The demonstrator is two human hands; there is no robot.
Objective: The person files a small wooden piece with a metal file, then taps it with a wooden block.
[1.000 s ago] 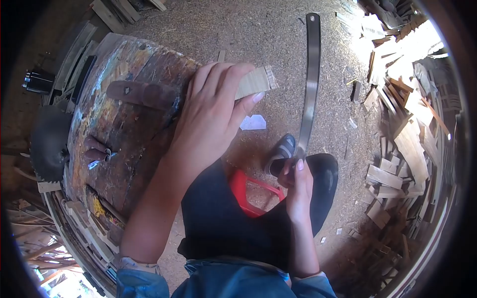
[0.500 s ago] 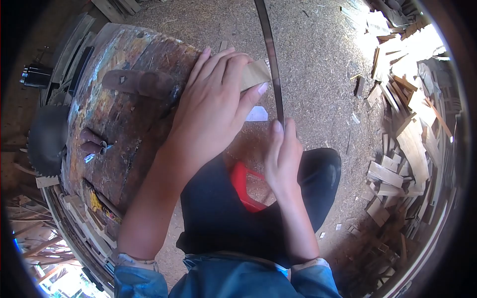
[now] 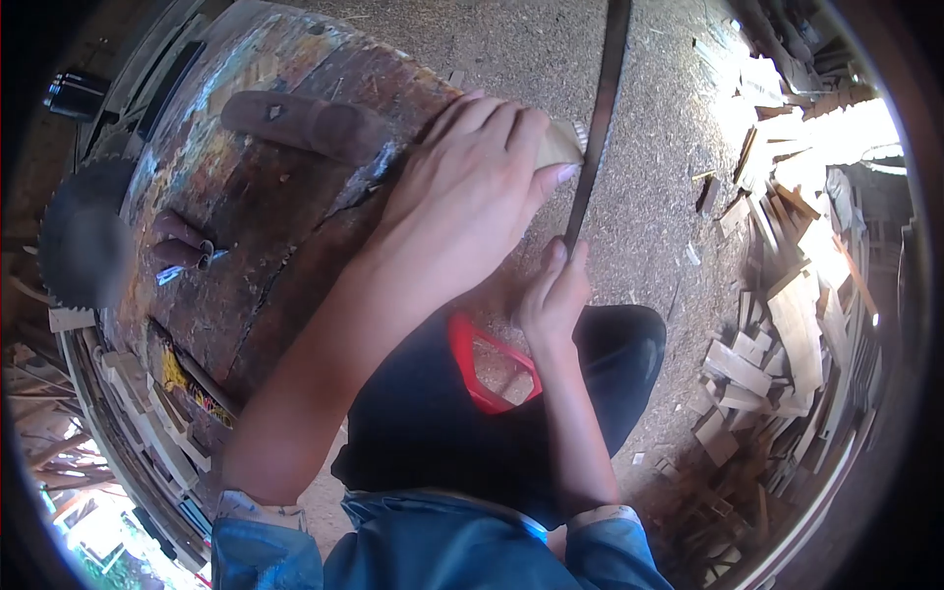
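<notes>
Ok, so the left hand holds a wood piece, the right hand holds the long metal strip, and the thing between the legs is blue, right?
Not quite: the thing between the legs is red, not blue, as the head view shows. The left hand does hold a wood piece, and the right hand the long metal strip.

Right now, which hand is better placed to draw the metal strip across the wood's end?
Right, probably: the right hand grips the metal strip, which passes close by the wood piece. The left hand covers that piece near the worktop's edge, seemingly steadying it.
</notes>
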